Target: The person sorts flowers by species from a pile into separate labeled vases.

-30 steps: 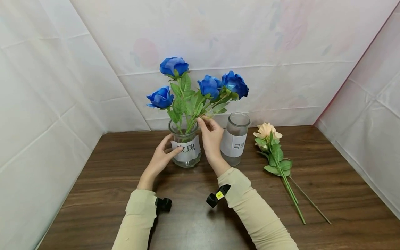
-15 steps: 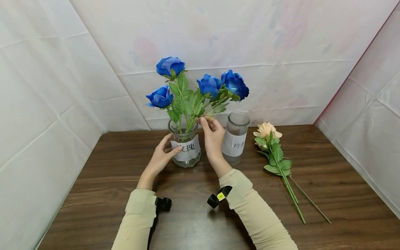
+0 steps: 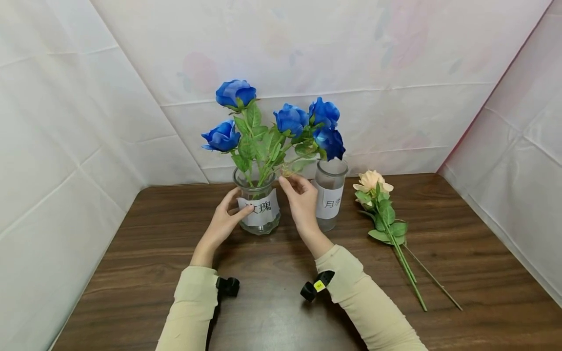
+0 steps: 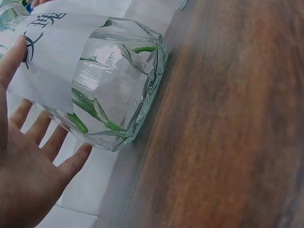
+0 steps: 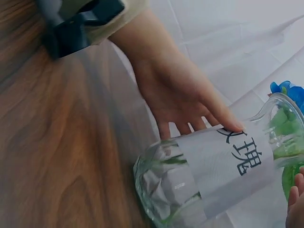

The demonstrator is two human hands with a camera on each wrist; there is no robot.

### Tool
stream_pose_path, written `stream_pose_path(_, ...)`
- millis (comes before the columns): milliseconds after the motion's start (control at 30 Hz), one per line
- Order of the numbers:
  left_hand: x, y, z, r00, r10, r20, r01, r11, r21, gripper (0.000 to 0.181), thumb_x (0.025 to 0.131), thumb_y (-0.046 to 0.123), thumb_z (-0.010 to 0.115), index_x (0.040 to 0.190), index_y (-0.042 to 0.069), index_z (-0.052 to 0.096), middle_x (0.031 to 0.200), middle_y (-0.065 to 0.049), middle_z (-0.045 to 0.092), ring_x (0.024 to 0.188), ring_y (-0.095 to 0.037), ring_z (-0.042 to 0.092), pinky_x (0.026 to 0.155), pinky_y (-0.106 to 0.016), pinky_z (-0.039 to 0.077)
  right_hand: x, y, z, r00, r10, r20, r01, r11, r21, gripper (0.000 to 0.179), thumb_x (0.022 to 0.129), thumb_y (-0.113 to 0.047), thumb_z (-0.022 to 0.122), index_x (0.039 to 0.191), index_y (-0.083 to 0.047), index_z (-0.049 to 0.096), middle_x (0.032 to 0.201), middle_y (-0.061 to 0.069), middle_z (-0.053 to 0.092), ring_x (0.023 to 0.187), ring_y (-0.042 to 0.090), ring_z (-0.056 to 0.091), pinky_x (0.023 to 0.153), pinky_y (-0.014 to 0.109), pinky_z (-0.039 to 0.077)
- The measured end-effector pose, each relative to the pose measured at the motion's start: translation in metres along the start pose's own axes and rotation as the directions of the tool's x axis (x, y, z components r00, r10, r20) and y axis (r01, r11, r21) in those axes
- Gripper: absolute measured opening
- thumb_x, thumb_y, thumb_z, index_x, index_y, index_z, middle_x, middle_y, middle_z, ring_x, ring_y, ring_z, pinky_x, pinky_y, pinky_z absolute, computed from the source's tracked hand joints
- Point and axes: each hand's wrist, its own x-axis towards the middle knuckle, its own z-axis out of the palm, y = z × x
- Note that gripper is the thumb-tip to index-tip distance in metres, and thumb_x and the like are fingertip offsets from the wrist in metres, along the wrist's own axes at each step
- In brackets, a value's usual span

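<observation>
In the head view a glass vase point(image 3: 262, 224) with a white paper label stands on the table, with several blue roses point(image 3: 291, 119) in it. My left hand point(image 3: 225, 220) holds the vase from its left side, thumb across the label and fingers around the back; the left wrist view shows this hand point(image 4: 28, 175) at the glass, green stem ends visible inside. At the vase's right rim my right hand point(image 3: 304, 202) pinches a thin rose stem between thumb and index finger. Only the fingers of my right hand point(image 5: 297, 197) enter the right wrist view.
A second labelled glass vase point(image 3: 330, 195), straight-sided, stands just right of my right hand, with a blue rose overhanging its rim. Peach-coloured flowers point(image 3: 373, 181) with long green stems lie on the table point(image 3: 272, 317) at the right. White cloth point(image 3: 377, 58) hangs behind.
My right hand has shifted slightly right and down. The blue roses on the right have spread apart, one drooping lower. The upper left rose leans further left. My left hand keeps its hold.
</observation>
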Motion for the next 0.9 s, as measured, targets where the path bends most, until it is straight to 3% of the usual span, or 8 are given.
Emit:
stream_pose_path(200,0.0,0.001,0.0,1.0,-0.005,-0.003,0.005,1.0,0.003,0.075,0.098,0.032,0.065,0.158,0.015,0.024,0.157,-0.018,0.026,0.138,-0.044,0.034,0.108,-0.057,0.036,-0.011,-0.006,-0.023,0.998,0.049,0.04,-0.046,0.996,-0.08,0.02,0.089,-0.011,0.075,0.101,0.005,0.071,0.094,0.004,0.071,0.087,0.009,0.065,0.083,0.026,0.054)
stream_pose_path(333,0.0,0.001,0.0,1.0,-0.009,-0.01,0.009,1.0,0.011,0.075,0.097,0.033,0.065,0.158,0.015,0.025,0.157,-0.019,0.027,0.138,-0.043,0.034,0.109,-0.057,0.036,-0.02,-0.011,-0.041,0.998,0.045,0.04,-0.036,0.978,-0.205,0.014,0.087,-0.01,0.075,0.086,0.001,0.067,0.076,-0.001,0.064,0.069,0.006,0.057,0.066,0.022,0.049)
stream_pose_path(400,0.0,0.0,0.0,1.0,-0.013,-0.008,0.013,1.0,0.012,0.075,0.098,0.033,0.065,0.158,0.015,0.024,0.157,-0.019,0.026,0.138,-0.044,0.034,0.109,-0.057,0.036,-0.025,-0.012,-0.05,0.998,0.041,0.042,-0.031,0.977,-0.21,0.008,0.085,-0.003,0.072,0.083,0.001,0.066,0.072,-0.003,0.061,0.066,0.007,0.055,0.063,0.021,0.047)
stream_pose_path(500,-0.002,0.0,0.0,1.0,-0.018,-0.004,0.018,1.0,0.006,0.075,0.098,0.034,0.064,0.158,0.015,0.023,0.158,-0.018,0.024,0.139,-0.045,0.033,0.109,-0.058,0.035,-0.033,-0.016,-0.065,0.996,0.035,0.083,-0.022,0.989,-0.146,0.006,0.087,0.004,0.069,0.092,0.006,0.07,0.078,0.0,0.067,0.072,0.01,0.062,0.068,0.023,0.052)
stream_pose_path(600,-0.004,0.001,0.0,1.0,-0.012,0.001,0.012,1.0,0.005,0.075,0.099,0.033,0.063,0.159,0.015,0.021,0.159,-0.018,0.022,0.139,-0.045,0.032,0.109,-0.058,0.035,-0.039,-0.021,-0.078,0.993,0.034,0.117,-0.023,0.995,-0.1,0.02,0.089,0.0,0.072,0.108,0.005,0.071,0.096,0.005,0.072,0.09,0.013,0.067,0.081,0.025,0.054)
stream_pose_path(900,-0.008,0.005,0.002,1.0,0.01,-0.006,-0.01,1.0,0.02,0.073,0.101,0.032,0.06,0.159,0.012,0.02,0.16,-0.018,0.021,0.141,-0.045,0.029,0.108,-0.059,0.034,-0.046,-0.029,-0.11,0.988,0.058,0.142,-0.044,0.994,-0.1,0.026,0.091,-0.005,0.072,0.114,0.007,0.068,0.106,0.02,0.071,0.097,0.015,0.068,0.086,0.026,0.054)
